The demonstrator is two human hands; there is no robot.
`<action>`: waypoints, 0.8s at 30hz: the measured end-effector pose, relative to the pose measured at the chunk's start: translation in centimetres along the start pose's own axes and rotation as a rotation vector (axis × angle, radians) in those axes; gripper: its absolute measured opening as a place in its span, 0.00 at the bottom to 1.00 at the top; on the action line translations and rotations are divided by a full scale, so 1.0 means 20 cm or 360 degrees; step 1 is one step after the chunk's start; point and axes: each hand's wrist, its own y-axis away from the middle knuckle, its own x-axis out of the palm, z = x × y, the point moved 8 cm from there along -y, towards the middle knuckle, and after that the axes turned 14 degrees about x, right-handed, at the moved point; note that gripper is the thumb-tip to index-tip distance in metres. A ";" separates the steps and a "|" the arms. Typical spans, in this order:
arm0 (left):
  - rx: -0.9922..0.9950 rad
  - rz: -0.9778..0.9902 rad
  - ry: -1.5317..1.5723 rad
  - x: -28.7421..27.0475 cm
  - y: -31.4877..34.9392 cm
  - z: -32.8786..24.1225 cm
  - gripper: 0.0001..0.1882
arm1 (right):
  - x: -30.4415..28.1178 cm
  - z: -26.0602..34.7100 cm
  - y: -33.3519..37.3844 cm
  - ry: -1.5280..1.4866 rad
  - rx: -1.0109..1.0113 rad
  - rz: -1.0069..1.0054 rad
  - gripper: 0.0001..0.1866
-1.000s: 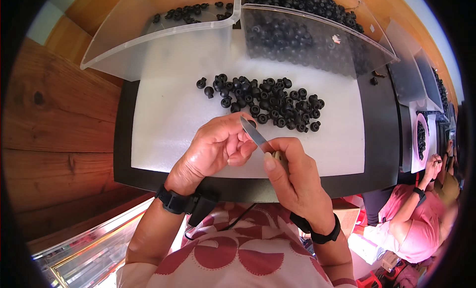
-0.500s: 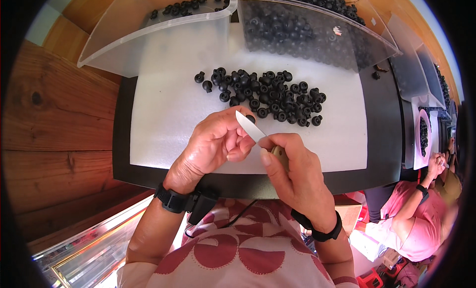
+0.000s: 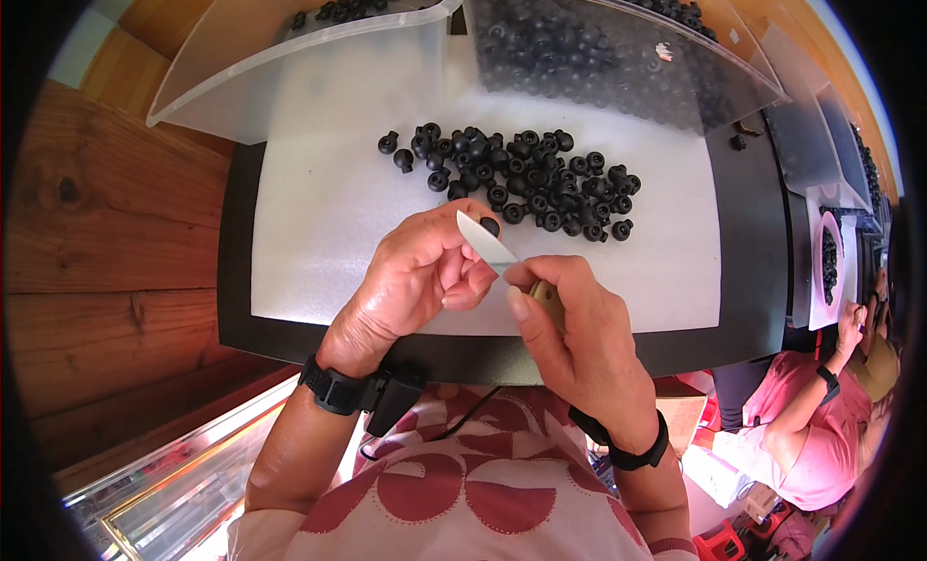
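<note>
My left hand (image 3: pixel 422 264) is closed on a small round black plastic piece (image 3: pixel 491 225), which shows just behind the blade at the fingertips. In my right hand (image 3: pixel 582 327) is a knife (image 3: pixel 485 245), gripped by its tan handle. Its pale blade slants up and left across the black piece, close to my left fingers. Part of the piece is hidden by the blade. Beyond my hands, a heap of the same black pieces (image 3: pixel 541 180), each a ball with a ring-shaped end, lies on a white sheet (image 3: pixel 319 242) over the dark table.
Two clear plastic bins stand at the back: the left bin (image 3: pixel 357 78) holds some black pieces, the right bin (image 3: pixel 618 64) many. A wooden wall (image 3: pixel 116 223) borders the left. At right, a person in pink (image 3: pixel 811 426) works near a pink bowl (image 3: pixel 828 262) of black pieces.
Both hands hold nearly the same pose. The blade has tilted very slightly, and more of the black piece shows behind it. The view has shifted a little.
</note>
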 end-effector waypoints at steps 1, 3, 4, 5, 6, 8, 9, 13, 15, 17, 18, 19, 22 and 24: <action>0.0009 0.0010 0.0004 0.00 0.00 0.00 0.18 | 0.00 0.00 0.00 0.0007 -0.0005 -0.0004 0.12; 0.0017 0.0019 0.0007 0.00 0.00 0.00 0.19 | 0.00 0.00 0.00 0.0022 -0.0016 -0.0011 0.12; 0.0015 0.0018 0.0005 0.00 0.00 0.00 0.19 | 0.00 0.00 0.00 0.0016 0.0003 0.0004 0.12; 0.0013 0.0017 0.0003 -0.01 0.00 0.00 0.19 | 0.00 0.00 0.00 0.0009 0.0022 0.0020 0.12; 0.0015 0.0011 -0.0005 -0.01 0.00 0.00 0.19 | 0.00 0.00 0.00 0.0002 0.0041 0.0035 0.12; 0.0019 -0.0002 -0.0020 -0.01 0.00 0.00 0.19 | 0.00 0.00 0.00 0.0008 0.0020 0.0018 0.12; 0.0025 0.0003 -0.0037 -0.01 0.00 0.00 0.19 | 0.00 0.00 0.00 0.0010 0.0009 0.0009 0.12; 0.0058 0.0029 -0.0076 0.00 0.00 -0.01 0.17 | 0.00 0.00 0.00 0.0005 0.0007 0.0018 0.12; 0.0069 0.0044 -0.0078 0.01 0.01 -0.02 0.17 | 0.00 0.01 0.00 -0.0022 0.0004 0.0011 0.11; 0.0069 0.0056 -0.0075 0.02 0.01 -0.02 0.18 | 0.00 -0.01 0.00 -0.0189 0.0039 0.0029 0.11; 0.0058 0.0067 -0.0073 0.02 0.01 -0.01 0.18 | 0.00 -0.01 0.00 -0.0272 0.0057 0.0037 0.11; 0.0048 0.0077 -0.0071 0.01 0.01 -0.01 0.18 | 0.00 -0.02 -0.01 -0.0320 0.0063 0.0032 0.11; 0.0043 0.0099 -0.0123 0.03 0.01 -0.02 0.19 | -0.02 -0.05 -0.05 -0.0503 0.0121 0.0028 0.11; 0.0038 0.0109 -0.0141 0.04 0.02 -0.02 0.19 | -0.01 -0.07 -0.08 -0.0679 0.0208 0.0040 0.11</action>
